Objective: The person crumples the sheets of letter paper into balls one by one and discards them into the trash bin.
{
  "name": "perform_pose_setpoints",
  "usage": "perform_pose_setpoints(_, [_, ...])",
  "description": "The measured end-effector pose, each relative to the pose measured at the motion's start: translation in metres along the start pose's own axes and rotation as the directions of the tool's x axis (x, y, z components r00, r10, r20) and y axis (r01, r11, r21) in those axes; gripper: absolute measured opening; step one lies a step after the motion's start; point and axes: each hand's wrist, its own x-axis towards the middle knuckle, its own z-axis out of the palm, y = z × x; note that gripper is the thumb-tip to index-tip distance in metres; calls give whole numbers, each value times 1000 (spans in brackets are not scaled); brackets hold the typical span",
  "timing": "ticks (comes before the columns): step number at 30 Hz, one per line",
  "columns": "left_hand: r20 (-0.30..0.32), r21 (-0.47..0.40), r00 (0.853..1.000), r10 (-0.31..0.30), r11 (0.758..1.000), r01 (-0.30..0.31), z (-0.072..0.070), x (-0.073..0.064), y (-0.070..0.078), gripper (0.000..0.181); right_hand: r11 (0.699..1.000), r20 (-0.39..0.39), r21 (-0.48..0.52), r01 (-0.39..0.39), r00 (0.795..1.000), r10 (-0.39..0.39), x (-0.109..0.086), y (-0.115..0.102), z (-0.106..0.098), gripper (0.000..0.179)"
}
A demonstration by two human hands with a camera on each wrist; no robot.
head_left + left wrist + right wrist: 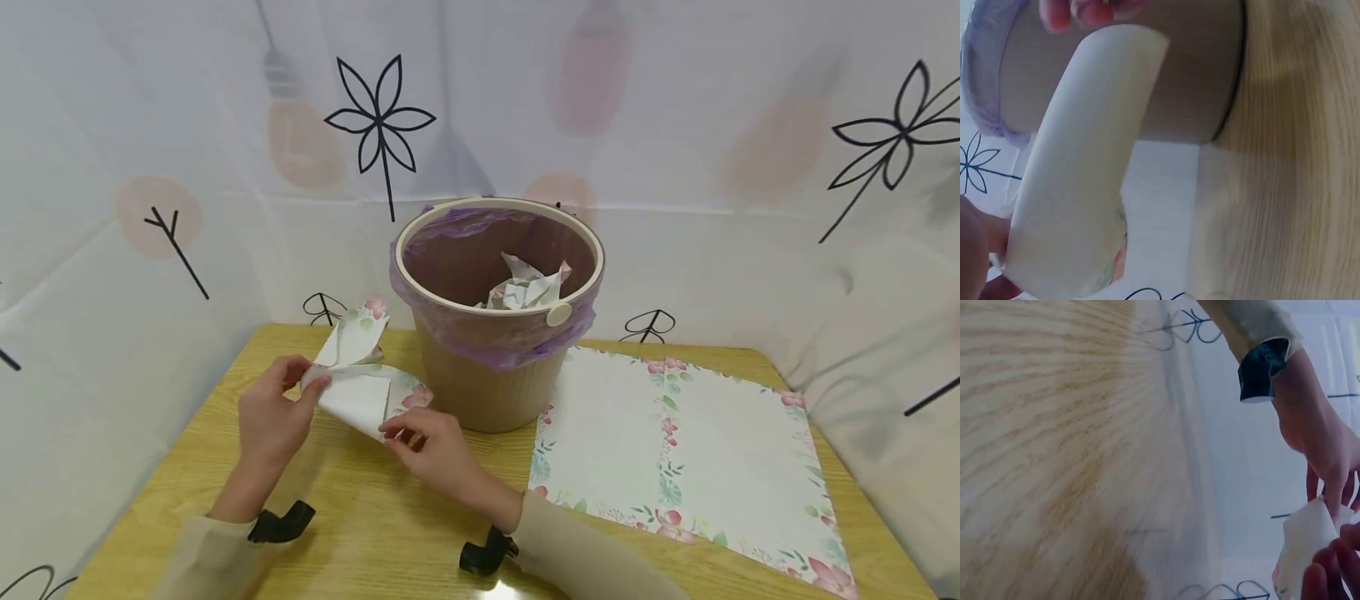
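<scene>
A folded, creased sheet of white paper (pixel 360 400) with a pink-flower border is held up above the table, left of the bin. My left hand (pixel 273 412) pinches it at its left side, where it bends. At its lower right corner, the fingertips of my right hand (pixel 431 450) pinch the edge. The left wrist view shows the plain white back of the paper (pixel 1085 162) curving between both hands. In the right wrist view, the right fingers partly cover the paper (pixel 1307 540).
A beige trash bin (pixel 487 375) with a purple liner bag (pixel 495 340) stands at the table's back, crumpled floral paper (pixel 528 287) inside. Flat flower-bordered paper (pixel 735 450) lies right of it on the wooden table (pixel 360 533). A patterned cloth (pixel 480 100) hangs behind.
</scene>
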Motion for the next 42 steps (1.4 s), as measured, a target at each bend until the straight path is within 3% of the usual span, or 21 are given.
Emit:
perform_pose_setpoints(3, [-51, -9, 998, -38, 999, 38, 3, -2, 4, 29, 1000, 65, 5, -16, 998, 16, -1, -5, 1, 25])
perform_pose_setpoints(7, [-60, -43, 995, -81, 996, 78, 5, -5, 9, 28, 996, 59, -85, 1, 998, 4, 0, -5, 2, 45])
perform_pose_setpoints(11, [0, -90, 994, -108, 990, 107, 4, -7, 12, 27, 987, 51, -160, 15, 999, -7, 4, -1, 1, 60])
perform_pose_setpoints(17, [163, -181, 978, -132, 970, 162, 0, -8, 22, 25, 986, 106, -163, -26, 993, 44, 6, 1, 2, 75])
perform_pose_setpoints(21, [243, -219, 965, -101, 963, 156, -1, -7, 28, 20, 986, 104, -163, -34, 993, 52, 7, 1, 2, 84])
perform_pose_setpoints(28, [280, -299, 960, -3, 950, 90, 5, -7, 32, 14, 987, 38, -147, -61, 997, 67, 7, 3, 4, 87])
perform_pose_setpoints(34, [329, -299, 940, 93, 954, 11, 9, -6, 35, 15, 987, -40, -107, -120, 992, 117, 9, 2, 5, 77])
perform_pose_setpoints(37, [351, -319, 929, 115, 948, 3, 11, -7, 36, 15, 987, -85, -94, -127, 989, 119, 9, 2, 6, 68])
perform_pose_setpoints(42, [350, -345, 930, 115, 938, 14, 14, -8, 37, 15, 993, -137, -65, -99, 986, 90, 8, 2, 7, 64])
